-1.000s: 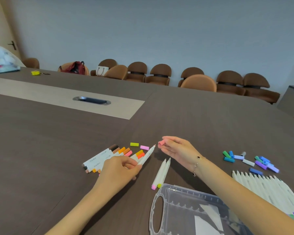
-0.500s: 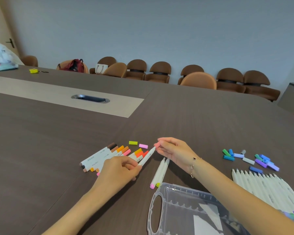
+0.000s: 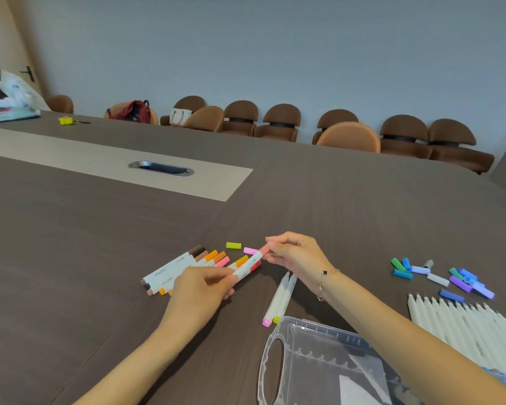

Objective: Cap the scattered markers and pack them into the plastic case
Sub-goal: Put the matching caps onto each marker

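We hold a white marker (image 3: 246,268) in our left hand (image 3: 200,293), fingers curled round its barrel, with its tip pointing up and to the right, while our right hand (image 3: 294,254) pinches a salmon-pink cap (image 3: 264,249) right at that tip. The cap looks to be meeting the tip, though we cannot tell whether it is seated. To do this well, we judge that the cap should line up with the barrel's axis and be pushed straight on until it stops, the left hand bracing firmly so the marker does not slide back. Just beneath the marker lies the row of capped markers (image 3: 184,268), and a loose yellow-green cap (image 3: 233,245) and a pink cap (image 3: 250,250) rest on the table (image 3: 70,258) beside it. Two uncapped markers (image 3: 278,301) lie between our arms, near the open plastic case (image 3: 319,366), which sits at the near edge. More uncapped markers (image 3: 462,325) and a heap of blue, green and purple caps (image 3: 450,277) wait to the right.
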Available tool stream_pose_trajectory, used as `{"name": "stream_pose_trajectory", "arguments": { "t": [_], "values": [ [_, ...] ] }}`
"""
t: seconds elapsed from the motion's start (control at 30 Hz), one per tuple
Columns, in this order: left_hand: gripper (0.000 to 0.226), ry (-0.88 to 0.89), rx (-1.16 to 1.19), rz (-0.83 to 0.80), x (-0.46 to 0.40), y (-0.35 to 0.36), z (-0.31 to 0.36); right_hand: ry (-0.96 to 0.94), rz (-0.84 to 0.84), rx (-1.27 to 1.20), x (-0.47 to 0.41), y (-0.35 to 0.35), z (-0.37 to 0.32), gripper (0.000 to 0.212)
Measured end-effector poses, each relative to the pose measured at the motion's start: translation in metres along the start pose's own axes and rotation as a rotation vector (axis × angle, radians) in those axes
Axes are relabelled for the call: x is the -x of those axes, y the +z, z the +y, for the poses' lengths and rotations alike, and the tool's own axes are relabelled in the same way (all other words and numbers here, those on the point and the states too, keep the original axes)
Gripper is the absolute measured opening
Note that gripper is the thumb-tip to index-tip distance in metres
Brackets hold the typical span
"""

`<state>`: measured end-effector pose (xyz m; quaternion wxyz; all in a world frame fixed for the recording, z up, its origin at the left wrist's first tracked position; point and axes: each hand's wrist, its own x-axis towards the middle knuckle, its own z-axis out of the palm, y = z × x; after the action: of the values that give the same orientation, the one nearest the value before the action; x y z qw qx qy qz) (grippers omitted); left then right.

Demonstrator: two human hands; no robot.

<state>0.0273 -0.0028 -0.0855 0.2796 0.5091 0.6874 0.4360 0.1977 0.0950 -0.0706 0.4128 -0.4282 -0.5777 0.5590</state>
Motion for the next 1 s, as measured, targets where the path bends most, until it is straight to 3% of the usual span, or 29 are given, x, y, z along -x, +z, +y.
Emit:
{"name": "stream_pose_trajectory", "arguments": {
  "t": [0.37, 0.57, 0.67, 0.77, 0.9, 1.0],
  "values": [
    [0.018, 0.063, -0.101, -0.02, 0.01, 0.014, 0.012, 0.005, -0.002, -0.012, 0.007, -0.016, 0.001, 0.011],
    [0.02, 0.199, -0.429, 0.07, 0.004, 0.024, 0.011, -0.073, 0.081, 0.467, -0.012, -0.029, 0.008, 0.026],
    [0.023, 0.216, -0.601, 0.097, 0.003, 0.025, 0.006, -0.094, 0.16, 0.513, -0.016, -0.047, 0.011, 0.022],
    [0.03, 0.286, -0.683, 0.155, -0.002, 0.025, 0.005, -0.09, 0.136, 0.546, -0.016, -0.06, 0.006, 0.019],
    [0.024, 0.24, -0.493, -0.065, 0.004, 0.04, 0.022, -0.109, 0.111, 0.633, -0.023, -0.067, -0.003, 0.021],
    [0.018, 0.187, -0.505, -0.185, 0.004, 0.051, 0.029, -0.121, 0.067, 0.694, -0.031, -0.065, -0.011, 0.022]
  ]
}}
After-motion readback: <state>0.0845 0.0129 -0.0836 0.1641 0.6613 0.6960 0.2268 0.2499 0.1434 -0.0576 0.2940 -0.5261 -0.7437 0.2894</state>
